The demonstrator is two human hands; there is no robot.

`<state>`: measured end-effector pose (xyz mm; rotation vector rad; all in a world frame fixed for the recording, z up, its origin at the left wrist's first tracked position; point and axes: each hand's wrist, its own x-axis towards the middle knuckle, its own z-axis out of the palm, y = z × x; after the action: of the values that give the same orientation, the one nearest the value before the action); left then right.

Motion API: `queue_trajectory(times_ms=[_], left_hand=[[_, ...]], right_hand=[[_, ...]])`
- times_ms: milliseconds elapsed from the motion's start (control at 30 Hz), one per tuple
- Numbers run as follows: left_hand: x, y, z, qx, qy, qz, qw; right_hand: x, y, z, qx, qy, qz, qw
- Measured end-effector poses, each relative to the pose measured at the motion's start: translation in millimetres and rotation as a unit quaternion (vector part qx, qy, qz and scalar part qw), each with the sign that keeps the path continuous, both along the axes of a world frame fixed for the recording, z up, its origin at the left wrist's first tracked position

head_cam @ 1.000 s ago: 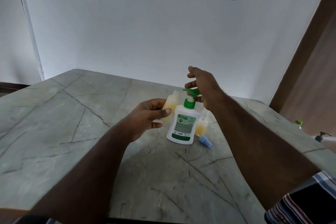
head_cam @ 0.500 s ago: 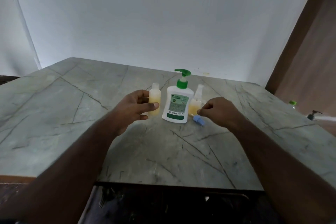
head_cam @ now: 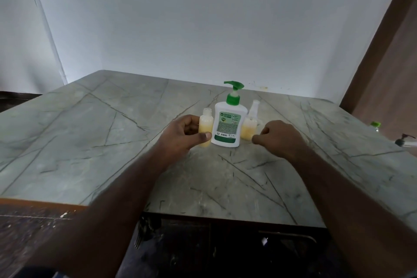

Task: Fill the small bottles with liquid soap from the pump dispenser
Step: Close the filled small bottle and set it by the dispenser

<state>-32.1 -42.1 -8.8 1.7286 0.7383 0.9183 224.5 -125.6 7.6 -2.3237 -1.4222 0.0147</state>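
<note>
Pump dispenser [head_cam: 227,127], white body with green pump head, upright on counter [head_cam: 94,142]: front label carries print. Top line of label, green capitals, appears to read "ORIGINAL"; partly blurred, reading not certain. Small round logo left of that word: illegible. Yellow-green badge below it: text illegible. Column of small icons with lines at label's right side: illegible. Block of fine print across middle of label: too small to read. Strip at label's foot holds small marks, one possibly a barcode; no digits resolvable. No brand name readable. No other readable text, numbers or signs in view.
</note>
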Motion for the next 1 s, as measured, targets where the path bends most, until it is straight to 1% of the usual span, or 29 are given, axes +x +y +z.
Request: queue_trajectory(times_ms=[167, 267, 333, 467, 567, 667, 1000], left_hand=[[1.0, -0.4, -0.2, 0.003, -0.001, -0.007, 1.0], [1.7, -2.6, 0.1, 0.007, -0.001, -0.011, 1.0], [1.4, -3.6, 0.3, 0.01, -0.004, -0.014, 1.0], [0.4, -4.8, 0.9, 0.016, 0.003, -0.012, 1.0], [0.2, -4.4, 0.9, 0.027, 0.008, -0.007, 1.0], [-0.1, -3.7, 0.5, 0.03, 0.007, -0.009, 0.999], [1.0, -3.1, 1.1, 0.039, 0.019, -0.012, 0.999]], right_hand=[[12.1, -51.8, 38.2, 0.094, 0.101, 0.022, 0.99], [11.7, -74.9, 66.7, 0.175, 0.17, 0.063, 0.968], [5.0, -82.8, 85.1, 0.208, 0.202, 0.096, 0.952], [-15.2, -78.5, 108.3, 0.201, 0.179, 0.17, 0.948], [-29.5, -65.0, 118.1, 0.191, 0.153, 0.197, 0.949], [-38.3, -51.1, 124.9, 0.179, 0.123, 0.21, 0.953], [-53.5, -22.1, 130.0, 0.129, 0.065, 0.234, 0.962]])
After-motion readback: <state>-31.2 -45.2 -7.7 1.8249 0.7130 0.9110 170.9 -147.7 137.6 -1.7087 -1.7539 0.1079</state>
